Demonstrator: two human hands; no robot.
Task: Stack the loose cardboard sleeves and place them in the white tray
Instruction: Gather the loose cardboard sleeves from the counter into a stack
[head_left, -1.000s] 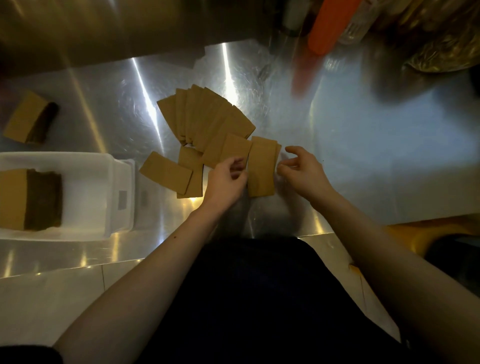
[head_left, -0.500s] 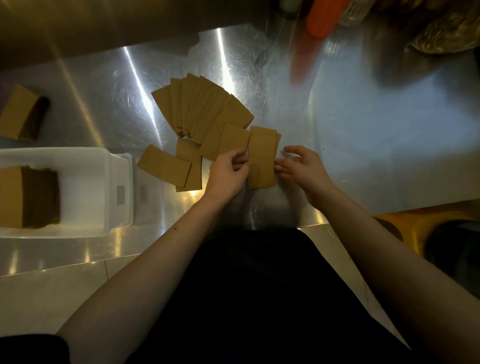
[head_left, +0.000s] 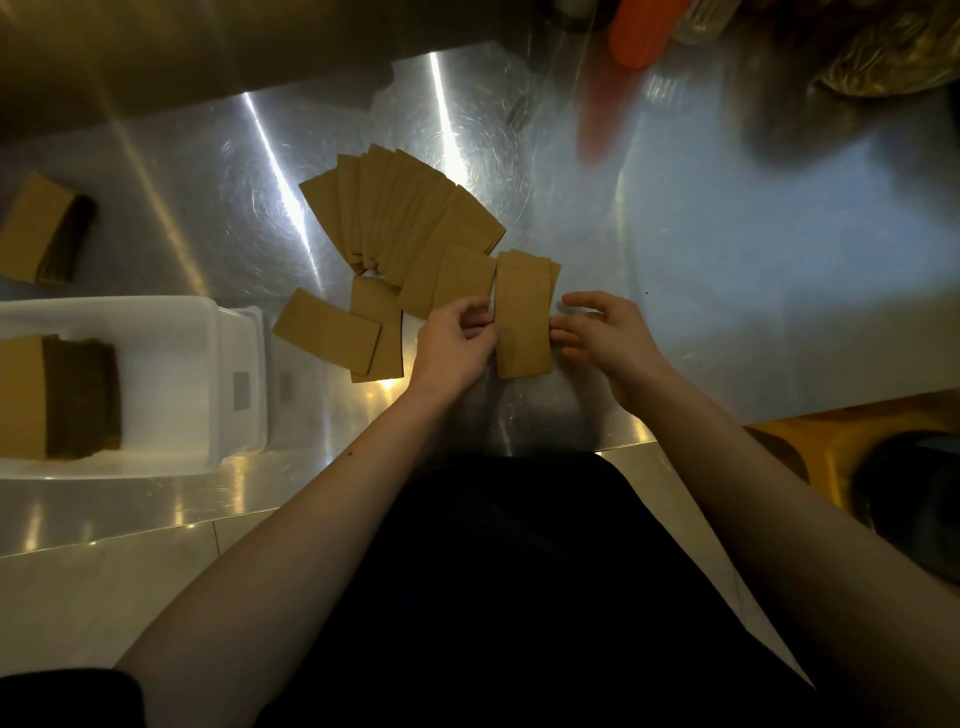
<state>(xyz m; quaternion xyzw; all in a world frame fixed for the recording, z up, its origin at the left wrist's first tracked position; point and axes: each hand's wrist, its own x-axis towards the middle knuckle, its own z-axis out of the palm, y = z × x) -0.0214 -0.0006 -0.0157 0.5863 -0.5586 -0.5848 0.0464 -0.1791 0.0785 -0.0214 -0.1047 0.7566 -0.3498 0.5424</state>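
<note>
A small stack of brown cardboard sleeves (head_left: 522, 312) lies on the steel counter, squeezed between both hands. My left hand (head_left: 454, 343) presses its left edge and my right hand (head_left: 605, 332) presses its right edge with the fingertips. Several loose sleeves (head_left: 400, 218) fan out just behind, and two more (head_left: 332, 332) lie to the left. The white tray (head_left: 182, 322) sits at the left with a stack of sleeves (head_left: 57, 397) inside it.
Another bundle of sleeves (head_left: 41, 228) lies on the counter behind the tray. An orange bottle (head_left: 639, 31) and a crinkled bag (head_left: 893, 57) stand at the back right. The counter's front edge runs just before my body; a yellow stool (head_left: 852, 452) is at the right.
My hands have closed in on the small stack from both sides, squaring it. The camera view shifted slightly.
</note>
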